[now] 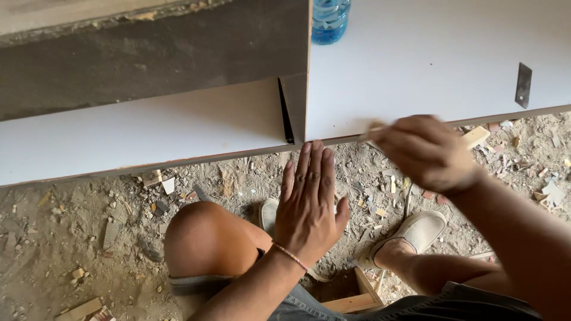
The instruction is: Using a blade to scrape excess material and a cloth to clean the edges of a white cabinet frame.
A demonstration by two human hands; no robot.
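Two white boards (416, 65), flat open left hand (309, 202), right hand (425, 151) clenched round one small wooden piece (376, 128)

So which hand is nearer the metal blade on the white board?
Right. The right hand is just left of the metal blade; the left hand is farther left, at the board's edge.
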